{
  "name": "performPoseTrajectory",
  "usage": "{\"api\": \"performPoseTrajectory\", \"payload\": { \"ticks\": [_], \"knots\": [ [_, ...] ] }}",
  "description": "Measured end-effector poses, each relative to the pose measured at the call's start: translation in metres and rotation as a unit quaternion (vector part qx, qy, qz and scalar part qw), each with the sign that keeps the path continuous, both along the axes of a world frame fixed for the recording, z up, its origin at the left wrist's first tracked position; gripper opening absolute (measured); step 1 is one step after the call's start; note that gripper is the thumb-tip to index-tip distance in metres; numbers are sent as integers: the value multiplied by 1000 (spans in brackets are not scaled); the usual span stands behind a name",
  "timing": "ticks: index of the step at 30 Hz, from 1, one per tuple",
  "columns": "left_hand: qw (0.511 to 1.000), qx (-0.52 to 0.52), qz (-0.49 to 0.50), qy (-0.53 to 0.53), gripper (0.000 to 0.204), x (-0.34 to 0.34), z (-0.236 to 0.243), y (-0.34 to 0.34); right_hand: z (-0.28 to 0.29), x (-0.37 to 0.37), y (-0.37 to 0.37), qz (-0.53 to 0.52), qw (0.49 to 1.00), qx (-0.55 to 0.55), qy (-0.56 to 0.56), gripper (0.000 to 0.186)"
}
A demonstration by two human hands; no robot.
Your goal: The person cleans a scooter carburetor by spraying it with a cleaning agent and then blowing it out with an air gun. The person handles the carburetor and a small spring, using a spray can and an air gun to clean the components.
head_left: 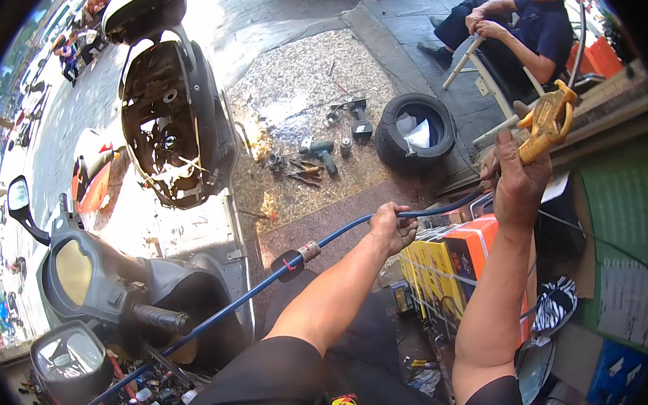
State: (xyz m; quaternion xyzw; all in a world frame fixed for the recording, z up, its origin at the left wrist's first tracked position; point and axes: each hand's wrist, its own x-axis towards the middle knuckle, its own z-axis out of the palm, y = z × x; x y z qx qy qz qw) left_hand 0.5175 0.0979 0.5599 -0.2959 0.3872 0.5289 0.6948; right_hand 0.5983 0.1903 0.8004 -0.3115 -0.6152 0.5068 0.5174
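A blue hose (247, 294) runs up from the lower left, and my left hand (394, 227) is closed around it. On the hose, left of that hand, sit a metal coupling (309, 251) and a dark round piece (288, 265) with a red mark. Past my left hand the hose darkens and passes behind my right hand (520, 183). Raised at the right, my right hand is closed on the lower end of a yellow pistol-shaped tool (550, 120). A dark hose (579, 45) rises from this tool's far end. My fingers hide part of the grip.
A scooter (117, 280) stands at left, beside a stripped scooter body (170, 131). Ahead lie a tire (415, 130), a cordless drill (322, 155) and pliers (305, 176). Someone sits (539, 33) at upper right by a metal frame (481, 76). Stacked boxes (439, 266) stand below my hands.
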Motion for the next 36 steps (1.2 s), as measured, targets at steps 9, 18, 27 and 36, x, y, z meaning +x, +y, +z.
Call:
{"api": "performPoseTrajectory", "payload": {
  "ticks": [9, 18, 27, 36],
  "knots": [
    [999, 6, -17, -42, 18, -57, -26, 151, -24, -77, 142, 16, 996, 17, -89, 49],
    [998, -4, -2, -58, 20, -133, -70, 253, -78, -150, 259, 20, 988, 13, -151, 51],
    [976, -101, 187, -44, 23, -241, -139, 215, -192, -271, 332, 103, 976, -188, -39, 45],
    [997, 58, 47, 28, 55, -353, -137, 77, -435, -409, 277, 120, 873, -467, -69, 32]
  ]
}}
